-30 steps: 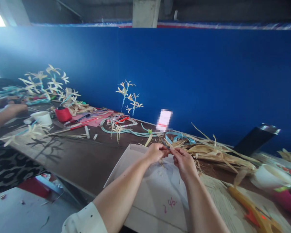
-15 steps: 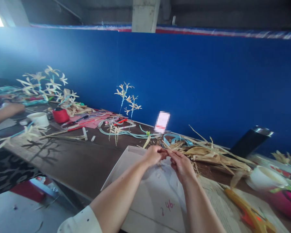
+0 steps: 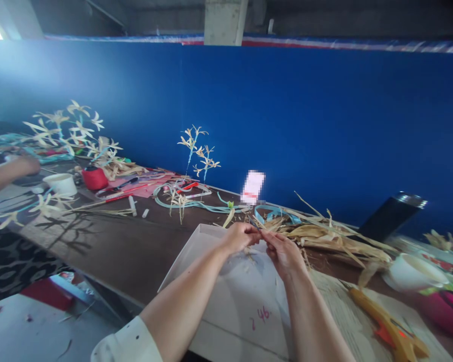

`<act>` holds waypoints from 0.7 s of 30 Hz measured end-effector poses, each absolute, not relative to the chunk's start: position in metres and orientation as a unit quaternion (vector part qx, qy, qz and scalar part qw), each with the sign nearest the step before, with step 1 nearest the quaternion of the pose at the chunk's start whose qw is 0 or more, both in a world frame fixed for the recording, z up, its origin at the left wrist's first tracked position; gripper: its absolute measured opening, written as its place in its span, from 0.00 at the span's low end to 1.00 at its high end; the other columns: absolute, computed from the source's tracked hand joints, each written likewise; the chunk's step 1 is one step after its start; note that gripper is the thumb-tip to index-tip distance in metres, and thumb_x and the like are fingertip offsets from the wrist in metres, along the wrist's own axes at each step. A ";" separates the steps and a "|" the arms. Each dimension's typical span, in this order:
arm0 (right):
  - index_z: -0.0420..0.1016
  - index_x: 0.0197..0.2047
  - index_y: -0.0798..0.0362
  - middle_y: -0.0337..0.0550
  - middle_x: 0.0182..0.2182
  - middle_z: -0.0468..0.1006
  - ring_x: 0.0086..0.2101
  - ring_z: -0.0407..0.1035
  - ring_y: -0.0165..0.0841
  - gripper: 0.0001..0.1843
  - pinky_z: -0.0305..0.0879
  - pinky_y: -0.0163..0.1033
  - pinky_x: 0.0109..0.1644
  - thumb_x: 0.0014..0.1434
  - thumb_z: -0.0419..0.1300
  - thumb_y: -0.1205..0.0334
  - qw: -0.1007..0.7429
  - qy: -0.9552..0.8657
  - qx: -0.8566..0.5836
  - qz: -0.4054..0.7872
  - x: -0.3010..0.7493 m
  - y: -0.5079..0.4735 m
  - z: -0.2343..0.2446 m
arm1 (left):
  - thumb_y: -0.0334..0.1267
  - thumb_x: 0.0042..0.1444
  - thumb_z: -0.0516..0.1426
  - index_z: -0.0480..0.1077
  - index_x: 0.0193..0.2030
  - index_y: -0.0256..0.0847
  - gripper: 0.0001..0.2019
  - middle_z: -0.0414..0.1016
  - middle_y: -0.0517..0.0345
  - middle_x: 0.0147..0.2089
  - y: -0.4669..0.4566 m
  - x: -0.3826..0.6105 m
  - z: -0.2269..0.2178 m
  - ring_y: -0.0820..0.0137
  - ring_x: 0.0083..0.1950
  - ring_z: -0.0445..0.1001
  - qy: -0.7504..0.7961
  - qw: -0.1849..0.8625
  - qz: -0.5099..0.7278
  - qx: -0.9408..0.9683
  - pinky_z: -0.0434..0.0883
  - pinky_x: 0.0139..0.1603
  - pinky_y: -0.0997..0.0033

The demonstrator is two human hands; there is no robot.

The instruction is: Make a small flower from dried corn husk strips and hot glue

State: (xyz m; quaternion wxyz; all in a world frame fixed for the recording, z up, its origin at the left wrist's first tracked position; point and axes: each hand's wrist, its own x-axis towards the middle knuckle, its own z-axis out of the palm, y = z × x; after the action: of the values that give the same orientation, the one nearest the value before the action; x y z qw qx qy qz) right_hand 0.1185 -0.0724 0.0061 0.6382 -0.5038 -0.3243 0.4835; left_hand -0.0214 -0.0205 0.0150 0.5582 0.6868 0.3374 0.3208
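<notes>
My left hand (image 3: pixel 241 238) and my right hand (image 3: pixel 283 251) meet fingertip to fingertip over a white board (image 3: pixel 230 301) with pink handwriting. Both are closed in a pinch. What they grip is tiny and mostly covered by the fingers; a thin dark bit shows at the left fingertips. Small pale scraps lie on the board below. Just beyond my right hand spreads a heap of dry, straw-coloured husks (image 3: pixel 324 240). A light-blue ribbon (image 3: pixel 275 215) curls behind the fingers.
Husk flowers on blue stems (image 3: pixel 204 163) stand near the blue wall. A yellow glue gun (image 3: pixel 388 322), a white cup (image 3: pixel 413 273) and a dark flask (image 3: pixel 392 216) are at right. Another person's hand (image 3: pixel 24 165) works at far left, near a white cup (image 3: pixel 62 184).
My hands stay pinched together, with only slight finger movement. The view has shifted slightly. The other person's hand at left has moved a little.
</notes>
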 end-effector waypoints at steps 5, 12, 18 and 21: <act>0.78 0.27 0.56 0.35 0.18 0.62 0.19 0.49 0.23 0.16 0.44 0.31 0.19 0.36 0.71 0.55 0.648 -0.321 -0.500 0.476 0.117 -0.071 0.004 | 0.48 0.46 0.59 0.72 0.28 0.33 0.16 0.70 0.56 0.25 -0.021 -0.019 0.015 0.76 0.26 0.64 0.350 0.543 0.346 0.680 0.60 0.28 0.75; 0.79 0.38 0.54 0.36 0.22 0.63 0.22 0.51 0.23 0.19 0.45 0.28 0.20 0.41 0.70 0.56 0.626 -0.341 -0.482 0.509 0.115 -0.073 0.005 | 0.45 0.48 0.58 0.71 0.28 0.34 0.14 0.70 0.57 0.24 -0.015 -0.015 0.006 0.75 0.26 0.65 0.355 0.536 0.385 0.663 0.62 0.29 0.74; 0.80 0.36 0.53 0.34 0.20 0.62 0.20 0.48 0.22 0.19 0.42 0.29 0.19 0.40 0.70 0.54 0.632 -0.333 -0.487 0.503 0.114 -0.075 0.007 | 0.46 0.47 0.58 0.72 0.28 0.34 0.14 0.71 0.56 0.25 -0.014 -0.013 0.001 0.75 0.25 0.65 0.358 0.537 0.357 0.675 0.62 0.29 0.73; 0.80 0.33 0.55 0.33 0.18 0.59 0.20 0.47 0.22 0.18 0.41 0.29 0.19 0.38 0.71 0.54 0.635 -0.321 -0.503 0.491 0.115 -0.074 0.006 | 0.47 0.47 0.58 0.71 0.27 0.33 0.15 0.71 0.55 0.26 -0.016 -0.014 0.005 0.75 0.26 0.66 0.357 0.537 0.350 0.680 0.63 0.29 0.73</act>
State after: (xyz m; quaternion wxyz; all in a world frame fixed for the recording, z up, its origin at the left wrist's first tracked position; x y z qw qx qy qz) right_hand 0.1149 -0.0738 0.0059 0.6352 -0.5031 -0.3207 0.4905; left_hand -0.0141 -0.0163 0.0052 0.5366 0.6800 0.3566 0.3501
